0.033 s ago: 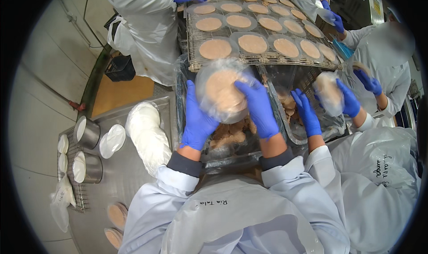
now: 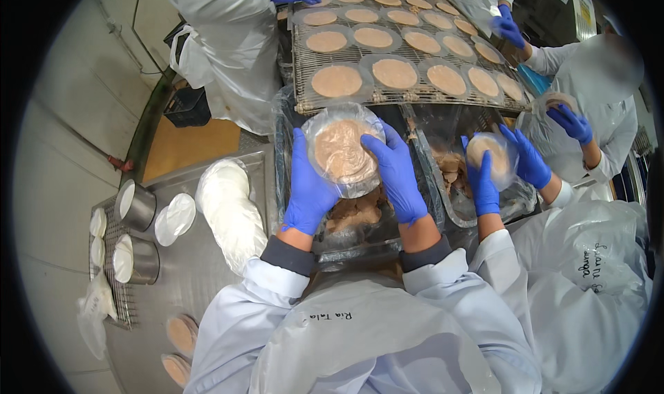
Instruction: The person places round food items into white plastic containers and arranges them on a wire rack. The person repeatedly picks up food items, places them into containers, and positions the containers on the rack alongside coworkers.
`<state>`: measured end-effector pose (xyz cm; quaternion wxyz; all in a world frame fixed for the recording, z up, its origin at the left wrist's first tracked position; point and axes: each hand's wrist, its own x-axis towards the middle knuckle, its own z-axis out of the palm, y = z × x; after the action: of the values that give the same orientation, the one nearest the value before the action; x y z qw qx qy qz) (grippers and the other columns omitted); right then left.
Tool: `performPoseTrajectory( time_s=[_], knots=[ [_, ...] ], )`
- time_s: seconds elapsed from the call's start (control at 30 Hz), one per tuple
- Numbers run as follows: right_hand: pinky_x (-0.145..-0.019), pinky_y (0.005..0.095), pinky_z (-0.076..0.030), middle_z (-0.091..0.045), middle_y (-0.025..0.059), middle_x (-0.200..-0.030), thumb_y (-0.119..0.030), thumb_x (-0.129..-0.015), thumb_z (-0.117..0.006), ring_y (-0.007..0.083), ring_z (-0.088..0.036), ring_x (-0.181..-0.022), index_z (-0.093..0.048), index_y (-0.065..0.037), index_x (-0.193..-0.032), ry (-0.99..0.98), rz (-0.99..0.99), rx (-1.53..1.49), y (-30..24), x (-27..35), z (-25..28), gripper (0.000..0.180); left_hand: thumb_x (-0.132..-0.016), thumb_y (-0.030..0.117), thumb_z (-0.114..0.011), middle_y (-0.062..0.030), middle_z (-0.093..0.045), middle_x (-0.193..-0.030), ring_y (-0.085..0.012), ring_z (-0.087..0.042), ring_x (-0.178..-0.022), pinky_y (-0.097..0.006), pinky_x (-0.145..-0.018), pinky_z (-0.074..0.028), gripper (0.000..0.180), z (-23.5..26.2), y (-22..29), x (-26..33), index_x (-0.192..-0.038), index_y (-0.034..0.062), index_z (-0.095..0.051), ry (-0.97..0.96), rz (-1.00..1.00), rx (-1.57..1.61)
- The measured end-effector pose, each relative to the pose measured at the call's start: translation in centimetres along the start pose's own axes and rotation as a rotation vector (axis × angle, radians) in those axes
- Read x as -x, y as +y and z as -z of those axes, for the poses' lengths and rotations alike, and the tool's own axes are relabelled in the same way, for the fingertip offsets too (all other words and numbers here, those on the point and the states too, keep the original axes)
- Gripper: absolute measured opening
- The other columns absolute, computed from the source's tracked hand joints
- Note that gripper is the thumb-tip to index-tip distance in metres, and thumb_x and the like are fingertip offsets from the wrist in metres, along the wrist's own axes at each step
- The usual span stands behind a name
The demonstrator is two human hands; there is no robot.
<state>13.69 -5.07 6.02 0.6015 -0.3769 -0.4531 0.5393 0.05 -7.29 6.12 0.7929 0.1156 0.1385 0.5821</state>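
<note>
A round, pale pink meat patty with a clear plastic sheet around its edge is between my two hands. Along its left side, my left hand supports it with fingers up and palm inward. My right hand grips the right side, its thumb lying on the patty's face. Whether more patties lie stacked beneath is hidden. Both hands wear blue gloves. Below them is a plastic-lined crate with loose minced meat in it. Just beyond, a wire mesh conveyor carries rows of patties on clear sheets.
On my left, a steel table holds a pile of white round sheets, two metal cylinders and some patties. To my right, a co-worker's gloved hands hold another patty over a second crate. Other people stand around the conveyor.
The patty in my hands, blurred before, now shows sharply and faces up. The neighbour's patty has moved left, into both their hands. The conveyor's patties have shifted slightly toward me.
</note>
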Motion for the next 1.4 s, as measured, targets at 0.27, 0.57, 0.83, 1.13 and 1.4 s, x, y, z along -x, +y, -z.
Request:
performPoseTrajectory(
  time_s=[0.27,0.57,0.83,1.13,1.4],
  knots=[
    [-0.097,0.0448,-0.025,-0.048,0.0061,-0.122,-0.038,-0.081,-0.055,0.0196,-0.039,-0.118,-0.043,-0.014,-0.125,0.194,-0.251,-0.252,1.0,-0.8,3.7,0.052,-0.086,0.049,-0.041,-0.0162,-0.039,-0.129,-0.0307,-0.041,-0.118,-0.048,-0.098,-0.034,0.062,1.8,1.0,-2.0,-0.129,0.0049,-0.034,-0.052,0.014,-0.002],
    [-0.100,0.0470,-0.032,-0.041,0.0203,-0.127,-0.014,-0.082,-0.050,0.0347,-0.040,-0.117,-0.037,0.003,-0.123,0.102,-0.252,-0.764,-0.6,-6.0,5.0,0.047,-0.074,0.010,-0.066,-0.0094,-0.059,-0.096,-0.0195,-0.058,-0.085,-0.031,-0.075,-0.047,0.039,2.5,-0.7,-5.9,-0.108,-0.0049,-0.053,0.110,-0.339,-0.195],
    [-0.098,0.0452,-0.036,-0.044,0.0201,-0.125,-0.005,-0.084,-0.049,0.0334,-0.043,-0.115,-0.041,0.003,-0.120,0.150,-0.368,-0.717,8.4,-8.6,14.7,0.038,-0.085,0.020,-0.053,-0.0148,-0.054,-0.112,-0.0227,-0.054,-0.101,-0.032,-0.086,-0.045,0.038,11.0,10.6,18.8,-0.115,-0.0022,-0.046,0.361,-0.715,-0.050],
    [-0.100,0.0416,-0.035,-0.044,0.0233,-0.124,-0.011,-0.085,-0.048,0.0321,-0.044,-0.115,-0.036,0.008,-0.123,0.012,-0.667,-0.861,8.7,-6.5,8.8,0.044,-0.089,0.018,-0.044,-0.0153,-0.043,-0.125,-0.0268,-0.044,-0.114,-0.036,-0.096,-0.036,0.042,19.2,17.6,36.6,-0.127,0.0010,-0.036,0.847,-1.646,-0.042],
    [-0.095,0.0468,-0.037,-0.048,0.0143,-0.121,-0.030,-0.081,-0.057,0.0310,-0.044,-0.114,-0.045,-0.003,-0.115,0.000,-0.517,-0.931,4.5,-3.3,2.3,0.046,-0.088,0.009,-0.045,-0.0127,-0.031,-0.135,-0.0282,-0.032,-0.125,-0.042,-0.102,-0.031,0.050,11.9,10.8,6.8,-0.134,0.0079,-0.025,0.448,-0.528,-0.128]
  ],
)
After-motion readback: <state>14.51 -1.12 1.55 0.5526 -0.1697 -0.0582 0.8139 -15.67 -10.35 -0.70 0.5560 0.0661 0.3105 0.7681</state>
